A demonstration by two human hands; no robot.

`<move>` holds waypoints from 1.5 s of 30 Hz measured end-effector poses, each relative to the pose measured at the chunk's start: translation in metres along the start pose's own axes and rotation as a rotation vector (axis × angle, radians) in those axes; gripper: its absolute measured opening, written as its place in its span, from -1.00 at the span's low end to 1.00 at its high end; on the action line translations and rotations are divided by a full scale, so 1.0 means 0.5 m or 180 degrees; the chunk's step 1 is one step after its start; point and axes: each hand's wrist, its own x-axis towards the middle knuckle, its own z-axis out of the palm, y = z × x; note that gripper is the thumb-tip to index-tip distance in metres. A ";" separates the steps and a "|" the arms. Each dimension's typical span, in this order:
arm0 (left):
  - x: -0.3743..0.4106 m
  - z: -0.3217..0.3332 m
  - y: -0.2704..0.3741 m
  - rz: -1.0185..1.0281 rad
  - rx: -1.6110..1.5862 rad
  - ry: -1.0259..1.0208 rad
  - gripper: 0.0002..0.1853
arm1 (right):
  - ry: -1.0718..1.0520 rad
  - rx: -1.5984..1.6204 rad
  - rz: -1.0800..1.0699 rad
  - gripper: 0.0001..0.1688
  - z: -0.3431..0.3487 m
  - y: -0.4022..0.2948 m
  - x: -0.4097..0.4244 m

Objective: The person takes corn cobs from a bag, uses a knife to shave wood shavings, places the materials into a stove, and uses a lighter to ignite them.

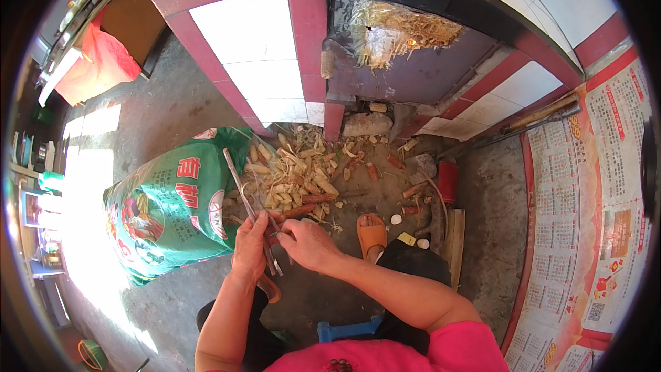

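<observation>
My left hand [250, 249] is closed around a small bunch of thin dry sticks [238, 178], which slant up and to the left. Close beside it, my right hand [311, 246] pinches a stick at the bunch's right side. Beyond both hands lies a heap of dry corn cobs [297, 173], mostly pale with a few reddish ones. The green printed plastic sack [170, 212] lies on its side to the left, its mouth towards the cobs. Ahead is a tiled stove [304, 36] whose firebox opening [392, 36] holds straw and a small orange glow.
On the right stand a red container [448, 182], a wooden board [454, 248] and a long-handled tool [542, 113] leaning by the papered wall. My orange sandal [371, 232] is near loose cobs. A blue stool [348, 329] is under me. Red cloth [100, 64] hangs at the upper left.
</observation>
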 end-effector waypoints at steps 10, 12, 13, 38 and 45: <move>0.007 -0.006 -0.009 0.0053 -0.0107 -0.0018 -0.76 | -0.0217 0.0026 0.0057 -0.69 -0.016 -0.019 -0.005; 0.007 -0.006 -0.009 0.0030 -0.0091 -0.0044 -0.76 | -0.0181 0.0051 0.0049 -0.69 -0.013 -0.015 -0.006; 0.008 -0.006 -0.009 0.0018 -0.0082 -0.0056 -0.76 | -0.0147 0.0059 0.0034 -0.70 -0.009 -0.011 -0.005; -0.037 -0.028 -0.035 -0.0817 0.0806 0.0624 -0.71 | -0.0242 0.0349 -0.0193 -0.72 -0.272 0.011 -0.154; 0.025 -0.049 -0.072 -0.1041 0.0932 0.0660 -0.70 | -0.0638 0.0764 -0.0444 -0.73 -0.313 0.018 -0.143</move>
